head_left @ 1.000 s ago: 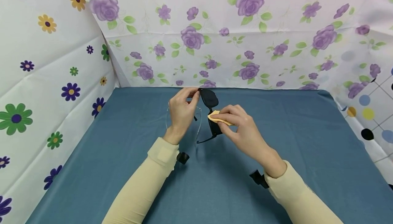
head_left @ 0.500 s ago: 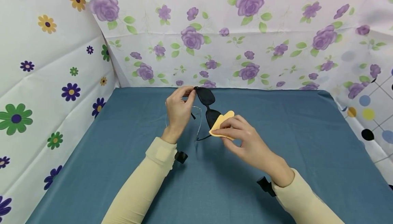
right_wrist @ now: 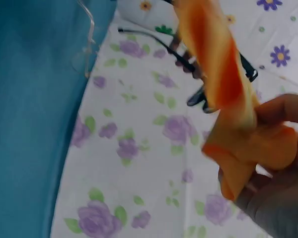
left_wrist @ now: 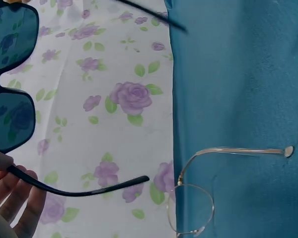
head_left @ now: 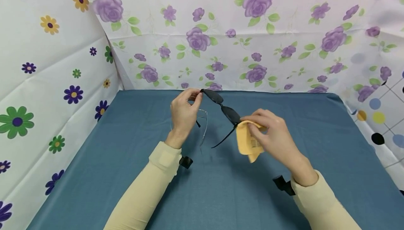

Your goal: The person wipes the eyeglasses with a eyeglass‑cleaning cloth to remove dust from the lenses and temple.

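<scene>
In the head view my left hand (head_left: 184, 116) pinches one end corner of a pair of black sunglasses (head_left: 230, 114), which slant down to the right in the air. Their arms are unfolded; in the left wrist view the dark lenses (left_wrist: 12, 119) look see-through. My right hand (head_left: 281, 139) holds a yellow cloth (head_left: 249, 142) by its upper part, and the rest hangs down. The cloth is at the far end of the sunglasses; whether it grips the frame there is hidden. Thin wire-framed eyeglasses (head_left: 206, 117) stand on the table behind my left hand, partly covered by it.
A blue cloth (head_left: 205, 195) covers the table. Behind it rises a white sheet with purple roses (head_left: 197, 39), and another flowered sheet (head_left: 47, 82) borders the left side. Small black cameras (head_left: 186, 162) sit at both wrists.
My right hand has moved to the right with the cloth, which now hangs unfolded. The sunglasses have swung from steep to a flatter slant, their free end going right. The left hand shifted slightly left.
</scene>
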